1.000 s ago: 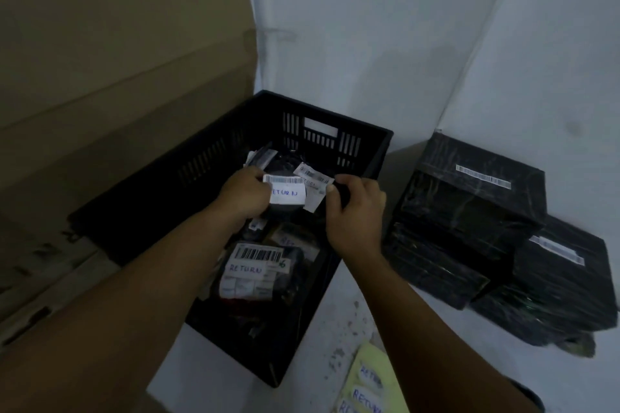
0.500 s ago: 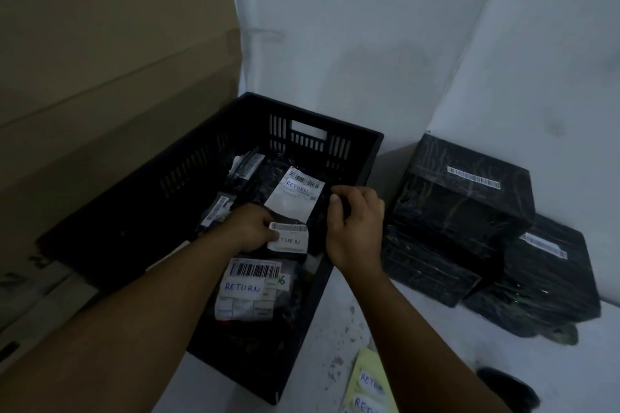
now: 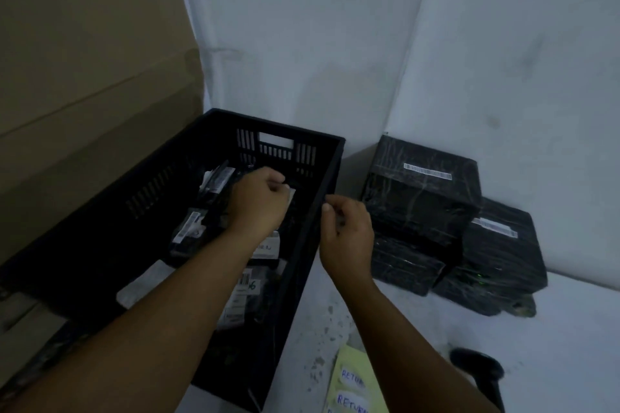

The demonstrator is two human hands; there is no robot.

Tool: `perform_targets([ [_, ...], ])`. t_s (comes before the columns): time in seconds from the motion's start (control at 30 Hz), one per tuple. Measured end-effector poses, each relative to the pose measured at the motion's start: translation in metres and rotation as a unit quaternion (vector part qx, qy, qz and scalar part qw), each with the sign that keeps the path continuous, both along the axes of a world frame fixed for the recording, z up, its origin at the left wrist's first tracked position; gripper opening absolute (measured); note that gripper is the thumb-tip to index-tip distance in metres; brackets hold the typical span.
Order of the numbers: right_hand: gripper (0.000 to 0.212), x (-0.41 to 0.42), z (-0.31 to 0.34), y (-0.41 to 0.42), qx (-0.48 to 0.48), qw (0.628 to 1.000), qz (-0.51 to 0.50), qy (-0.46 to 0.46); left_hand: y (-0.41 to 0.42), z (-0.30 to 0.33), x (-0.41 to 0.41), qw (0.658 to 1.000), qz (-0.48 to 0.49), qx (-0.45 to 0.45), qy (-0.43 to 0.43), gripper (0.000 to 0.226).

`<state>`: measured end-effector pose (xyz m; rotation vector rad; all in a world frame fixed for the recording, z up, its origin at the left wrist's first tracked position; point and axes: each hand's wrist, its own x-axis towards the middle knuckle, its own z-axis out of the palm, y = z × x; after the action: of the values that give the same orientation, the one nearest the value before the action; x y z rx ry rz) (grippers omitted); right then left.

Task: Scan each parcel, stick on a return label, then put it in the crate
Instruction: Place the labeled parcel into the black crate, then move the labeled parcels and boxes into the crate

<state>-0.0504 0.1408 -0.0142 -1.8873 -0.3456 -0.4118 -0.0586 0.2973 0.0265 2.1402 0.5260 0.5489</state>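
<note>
Black slotted crate (image 3: 322,157) at 9 o'clock from frame centre, against a cardboard wall. Inside it lie several black parcels (image 3: 198,228) with white barcode stickers. Left hand (image 3: 260,201) is down inside the crate over the newest parcel, at the crate's 12 o'clock end. Its fingers are curled; a white label edge (image 3: 291,198) shows just beside the knuckles. Cannot tell whether this grip pinches the parcel or only rests on it.

Right hand (image 3: 347,231) hovers over the crate's right rim, at 3 o'clock from the left hand. Fingers loosely curled, thumb near fingertips, nothing visible in the grip.

Progress, as a judgement: at least 3 parcels look binned and labelled, and this one is in the crate. Still to do: a stack of black wrapped parcels (image 3: 422,198) at 3 o'clock on the white desk (image 3: 570,329). At least 3 show, 2 with barcode strips (image 3: 427,172) and no return label visible.

Writing: "RETUR…" in blue on 2 white stickers on the yellow label sheet (image 3: 352,386) at 6 o'clock. A partly hidden label (image 3: 268,246) reads "…EN", or similar. A green "6" is marked on the near parcel label (image 3: 250,285). Dark scanner (image 3: 476,372) at 5 o'clock, blurred.
</note>
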Motion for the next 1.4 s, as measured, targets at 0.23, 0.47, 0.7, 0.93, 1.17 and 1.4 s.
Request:
perform_targets([
  [0.23,0.016,0.011,-0.006,-0.094,0.031,0.993,-0.108,0.041,-0.082,0.027,0.032,0.994,-0.075,-0.015,-0.083,0.006],
  [0.47,0.017,0.045,-0.001,-0.171,0.028,0.971,-0.223,0.085,-0.132,0.007,0.079,0.987,-0.072,-0.143,-0.023,0.024],
  [0.7,0.063,0.084,0.012,-0.188,0.083,0.956,-0.187,0.209,-0.149,-0.01,0.113,0.966,-0.071,-0.241,0.063,0.063],
  [0.93,0.042,0.092,0.011,-0.193,0.127,0.951,-0.157,0.236,-0.155,-0.016,0.118,0.963,-0.077,-0.254,0.039,0.033],
  [1.17,0.034,0.06,0.002,-0.202,0.152,0.951,-0.188,0.195,-0.174,-0.014,0.067,0.938,0.0,-0.344,-0.051,0.032],
  [1.4,0.018,-0.02,-0.016,-0.217,0.164,0.954,-0.193,0.158,-0.189,-0.036,-0.019,0.952,-0.004,-0.294,-0.08,0.03],
])
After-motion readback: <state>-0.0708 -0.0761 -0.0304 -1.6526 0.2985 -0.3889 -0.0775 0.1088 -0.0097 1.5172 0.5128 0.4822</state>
